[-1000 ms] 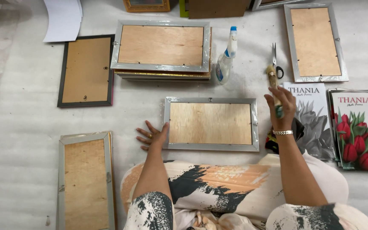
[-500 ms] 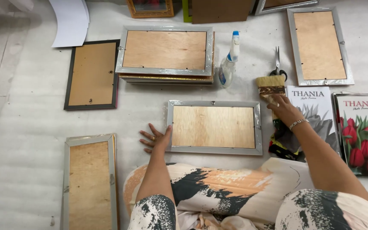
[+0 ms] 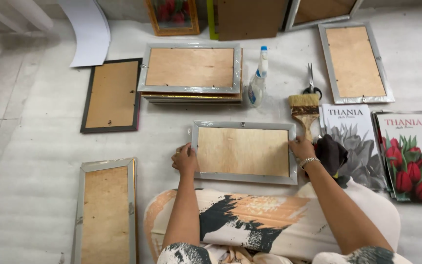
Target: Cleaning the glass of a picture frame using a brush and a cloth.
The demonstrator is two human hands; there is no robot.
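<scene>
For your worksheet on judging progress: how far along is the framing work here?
Looks done: four frames stacked face down. In hand: left hand and right hand grip the silver frame at its ends. Left: two loose prints lie unframed; brush set aside.

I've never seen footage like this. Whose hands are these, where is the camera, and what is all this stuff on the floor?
There is no machine here: the camera sits on a person's head and looks down at their own two bare hands. The left hand and the right hand grip the two short ends of a silver-framed picture lying face down, brown backing board up, on the white padded floor sheet. Around it lie more face-down frames, among them a black-framed one and a stack of frames. Near the right hand are a wide wooden paintbrush, a clear spray bottle with a blue tip, black-handled scissors, a dark cloth and a red tulip print.
</scene>
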